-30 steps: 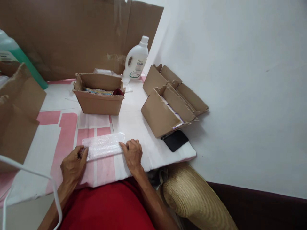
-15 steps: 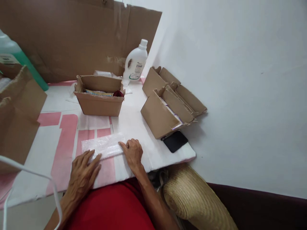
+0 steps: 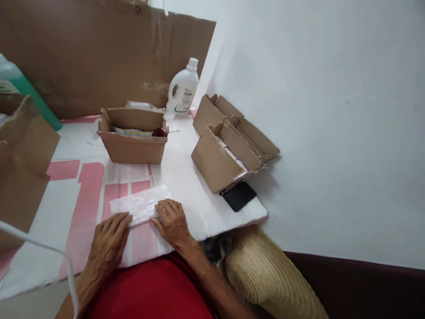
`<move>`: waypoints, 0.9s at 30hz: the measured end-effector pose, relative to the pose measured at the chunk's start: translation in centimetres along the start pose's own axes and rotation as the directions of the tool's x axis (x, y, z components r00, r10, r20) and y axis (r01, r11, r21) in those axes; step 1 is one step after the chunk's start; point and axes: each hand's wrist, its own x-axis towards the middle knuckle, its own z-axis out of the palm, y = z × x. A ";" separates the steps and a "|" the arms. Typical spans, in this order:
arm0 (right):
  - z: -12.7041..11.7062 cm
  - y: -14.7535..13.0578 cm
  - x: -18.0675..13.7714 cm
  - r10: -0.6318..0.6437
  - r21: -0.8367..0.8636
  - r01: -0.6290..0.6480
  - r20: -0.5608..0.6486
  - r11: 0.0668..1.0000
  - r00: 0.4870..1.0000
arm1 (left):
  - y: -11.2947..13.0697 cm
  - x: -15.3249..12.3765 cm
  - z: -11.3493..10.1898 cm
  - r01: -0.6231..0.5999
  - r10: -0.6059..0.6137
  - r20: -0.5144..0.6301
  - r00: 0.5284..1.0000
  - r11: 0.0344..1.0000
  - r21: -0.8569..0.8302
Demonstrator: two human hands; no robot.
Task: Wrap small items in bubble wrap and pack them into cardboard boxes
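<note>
Head view: left hand (image 3: 110, 235) and right hand (image 3: 173, 225) rest unclenched on oblong, shiny, translucent bubble wrap (image 3: 140, 204).

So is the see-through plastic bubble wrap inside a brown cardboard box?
No, the see-through plastic bubble wrap lies on the pink-and-white cloth, with the left hand and right hand touching it.

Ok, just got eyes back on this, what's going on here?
A person has both hands on a strip of bubble wrap lying on the table. The left hand rests at its near left part, the right hand at its right end. Beyond it stands an open cardboard box with packets inside; a black flat object lies off to the right.
</note>
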 end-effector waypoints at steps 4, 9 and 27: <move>0.7 -2.6 0.7 -0.178 -0.015 0.179 0.049 0.984 0.983 | -0.6 0.9 -0.6 -0.063 0.063 -0.018 0.998 0.998 0.016; 2.8 -4.5 -0.5 -0.136 0.022 0.136 0.039 0.991 0.990 | 1.0 2.0 -1.5 -0.047 0.046 -0.006 0.999 0.998 -0.050; -2.0 -1.8 -2.8 0.550 0.685 -0.560 0.271 0.467 0.790 | 0.5 1.9 -1.4 0.402 -0.251 0.326 0.912 0.710 -0.578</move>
